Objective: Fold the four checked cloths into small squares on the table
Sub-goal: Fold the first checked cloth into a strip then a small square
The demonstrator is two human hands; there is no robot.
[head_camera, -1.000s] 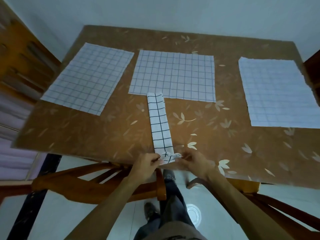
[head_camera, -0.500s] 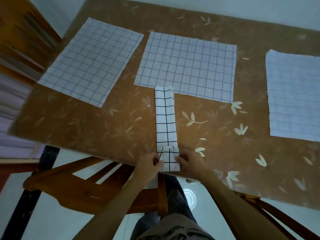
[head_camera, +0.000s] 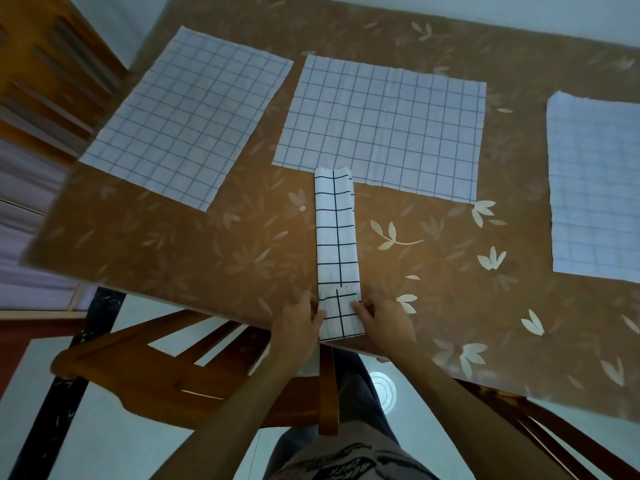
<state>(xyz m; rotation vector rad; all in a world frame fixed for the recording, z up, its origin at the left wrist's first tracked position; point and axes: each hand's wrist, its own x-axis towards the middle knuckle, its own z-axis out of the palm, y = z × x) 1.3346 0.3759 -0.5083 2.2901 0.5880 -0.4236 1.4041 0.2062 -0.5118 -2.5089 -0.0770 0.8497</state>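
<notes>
Narrow checked strip point(head_camera: 336, 233) lies on worktop point(head_camera: 173, 237); left hand point(head_camera: 299, 323) and right hand point(head_camera: 386, 320), each grip pinching its folded-over near end.

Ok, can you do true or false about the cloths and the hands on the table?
1. Three cloths lie flat and unfolded: the left cloth, the middle cloth and the right cloth. True.
2. The strip cloth has its near end folded over. True.
3. Only one hand touches the strip cloth. False: the left hand and the right hand both hold its folded end.
4. The strip cloth's far end reaches the left cloth. False: it reaches the middle cloth's near edge.
</notes>
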